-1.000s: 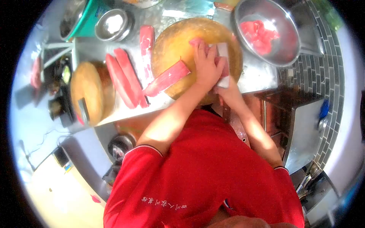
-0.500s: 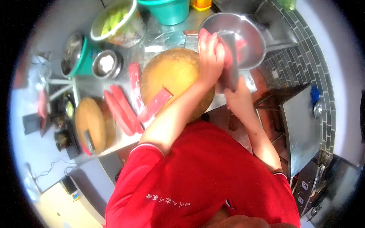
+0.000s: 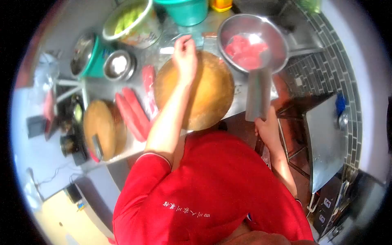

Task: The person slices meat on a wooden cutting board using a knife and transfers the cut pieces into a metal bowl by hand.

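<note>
Right grip closed round cleaver, at near side of bowl with cut meat.
Cleaver probably heavy, stiff, maybe greasy: hold by handle. Meat probably soft, slippery: scoop. Left grip over far edge of board, fingers seem curled, can't tell if closed. Handle mostly hidden; left arm covers part of board; cleaver's far end blurry, touching bowl or not unclear.

Single head-worn view, forward and down

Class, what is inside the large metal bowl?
Pieces of pink meat lie inside the large metal bowl. The bottom beneath them is covered and cannot be seen.
</note>
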The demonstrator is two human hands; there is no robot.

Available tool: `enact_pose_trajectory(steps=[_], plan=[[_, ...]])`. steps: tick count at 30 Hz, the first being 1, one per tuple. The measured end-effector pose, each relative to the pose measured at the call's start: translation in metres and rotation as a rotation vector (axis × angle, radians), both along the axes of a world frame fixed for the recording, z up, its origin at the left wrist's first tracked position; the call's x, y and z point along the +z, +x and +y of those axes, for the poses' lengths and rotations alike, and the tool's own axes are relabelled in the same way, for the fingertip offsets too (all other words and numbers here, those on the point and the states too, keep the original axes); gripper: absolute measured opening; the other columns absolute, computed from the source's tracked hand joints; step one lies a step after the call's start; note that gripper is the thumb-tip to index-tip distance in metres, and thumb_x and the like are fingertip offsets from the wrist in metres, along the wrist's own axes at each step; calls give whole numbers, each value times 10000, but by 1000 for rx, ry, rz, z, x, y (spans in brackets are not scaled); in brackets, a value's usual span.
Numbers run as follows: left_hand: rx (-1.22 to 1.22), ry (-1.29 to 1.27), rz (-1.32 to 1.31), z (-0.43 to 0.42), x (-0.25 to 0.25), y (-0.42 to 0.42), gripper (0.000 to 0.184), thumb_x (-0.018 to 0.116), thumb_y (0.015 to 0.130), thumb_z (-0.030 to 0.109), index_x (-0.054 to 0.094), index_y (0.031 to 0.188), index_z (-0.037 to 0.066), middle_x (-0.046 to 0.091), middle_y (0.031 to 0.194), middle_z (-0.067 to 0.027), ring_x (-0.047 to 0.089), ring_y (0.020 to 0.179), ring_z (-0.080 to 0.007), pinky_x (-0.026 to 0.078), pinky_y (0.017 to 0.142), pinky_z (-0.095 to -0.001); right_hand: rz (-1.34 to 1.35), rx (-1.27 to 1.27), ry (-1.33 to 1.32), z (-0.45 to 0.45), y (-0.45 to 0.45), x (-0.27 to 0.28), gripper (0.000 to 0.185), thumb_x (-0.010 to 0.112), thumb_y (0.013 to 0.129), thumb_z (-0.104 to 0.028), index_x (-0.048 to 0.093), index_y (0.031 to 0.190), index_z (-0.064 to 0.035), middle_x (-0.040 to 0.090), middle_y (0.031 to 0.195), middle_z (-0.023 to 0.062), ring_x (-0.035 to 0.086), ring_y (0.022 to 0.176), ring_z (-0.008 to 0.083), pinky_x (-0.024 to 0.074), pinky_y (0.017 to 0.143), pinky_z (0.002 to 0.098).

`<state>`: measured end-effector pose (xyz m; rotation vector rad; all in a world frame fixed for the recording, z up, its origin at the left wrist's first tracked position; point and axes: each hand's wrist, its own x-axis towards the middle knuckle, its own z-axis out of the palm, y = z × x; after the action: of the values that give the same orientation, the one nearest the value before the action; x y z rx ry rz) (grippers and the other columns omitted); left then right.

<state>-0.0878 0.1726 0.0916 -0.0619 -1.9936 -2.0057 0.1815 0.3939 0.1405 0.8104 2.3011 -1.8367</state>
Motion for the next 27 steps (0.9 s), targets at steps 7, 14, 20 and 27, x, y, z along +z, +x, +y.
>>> enact_pose_trajectory(steps=[7, 14, 20, 27], plan=[[208, -751, -52, -137, -30, 144, 107, 650, 964, 95, 690, 996, 1, 685, 963, -173, 658, 927, -355, 523, 828, -422, -28, 610, 278, -74, -53, -12, 330, 548, 914, -55, 448, 1221, 15, 631, 971, 349, 590, 1016, 562, 467, 838, 578], [-90, -1005, 117, -144, -56, 158, 136, 743, 859, 140, 720, 989, 106, 607, 1046, -114, 564, 1002, -347, 468, 854, -462, -17, 781, 472, -117, -79, -50, 280, 572, 933, -72, 436, 1163, 12, 644, 919, 335, 623, 909, 551, 483, 757, 594], [-139, -982, 91, -154, -68, 141, 244, 747, 816, 160, 714, 1057, 134, 587, 1024, -123, 551, 972, -347, 449, 829, -465, -89, 911, 637, -142, -95, -31, 231, 558, 910, -21, 424, 1094, 20, 657, 858, 300, 662, 813, 511, 517, 702, 572], [-163, -959, 59, -157, -73, 127, 292, 774, 736, 190, 701, 1014, 136, 557, 985, -111, 544, 949, -337, 449, 796, -465, -129, 979, 746, -167, -108, -51, 207, 564, 898, -22, 432, 1052, 18, 654, 925, 330, 661, 886, 525, 537, 779, 585]])
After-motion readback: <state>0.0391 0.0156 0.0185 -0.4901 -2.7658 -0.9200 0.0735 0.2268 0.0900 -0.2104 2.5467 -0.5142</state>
